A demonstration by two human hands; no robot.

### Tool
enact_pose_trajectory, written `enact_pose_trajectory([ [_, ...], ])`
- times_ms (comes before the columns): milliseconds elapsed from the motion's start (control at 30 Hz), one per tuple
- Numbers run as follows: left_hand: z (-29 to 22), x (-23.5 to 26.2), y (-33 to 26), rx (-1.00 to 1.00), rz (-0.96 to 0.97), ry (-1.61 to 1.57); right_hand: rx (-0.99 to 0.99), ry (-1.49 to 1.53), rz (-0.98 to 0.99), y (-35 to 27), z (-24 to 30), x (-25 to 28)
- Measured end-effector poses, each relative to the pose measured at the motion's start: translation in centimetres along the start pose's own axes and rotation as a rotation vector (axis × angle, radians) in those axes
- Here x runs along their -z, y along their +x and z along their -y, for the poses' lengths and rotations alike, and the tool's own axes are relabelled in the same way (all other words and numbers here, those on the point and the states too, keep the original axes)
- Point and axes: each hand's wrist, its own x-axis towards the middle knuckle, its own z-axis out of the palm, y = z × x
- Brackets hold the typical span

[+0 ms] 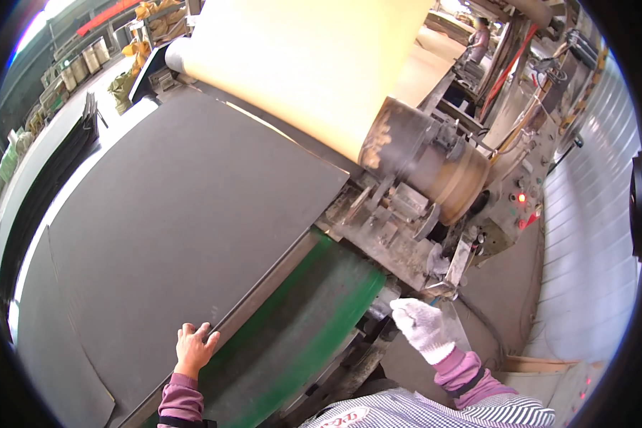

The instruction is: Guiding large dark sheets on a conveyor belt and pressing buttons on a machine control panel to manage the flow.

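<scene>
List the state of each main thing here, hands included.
Left hand: bare, touching the dark sheet near its edge
Right hand: gloved, off the sheet
Dark sheet: lying flat
Green belt: dark along its middle
Yellow sheet: brightly lit
Drum: discoloured in patches
Red light: lit

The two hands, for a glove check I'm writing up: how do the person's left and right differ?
The left hand is bare, while the right hand wears a white glove. The left hand is at the right edge of the dark sheet; the right hand is away from it, beyond the green-edged belt. Both come out of purple sleeves.
</scene>
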Motion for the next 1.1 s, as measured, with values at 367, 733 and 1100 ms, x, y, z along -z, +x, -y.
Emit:
enact_pose_trajectory([
  [367,-1.5,-5.1,8.6,-0.506,-0.086,0.287,-0.211,-0.483,-0.428,10.2,-22.7,20.8],
  [733,-9.9,-6.3,14.6,-0.437,-0.093,0.303,-0.395,-0.681,-0.522,19.5,-40.4,32.3],
  [1100,-7.0,-9.2,12.2,-0.153,-0.014,0.351,-0.460,-0.816,-0.297,20.7,-40.3,33.9],
])
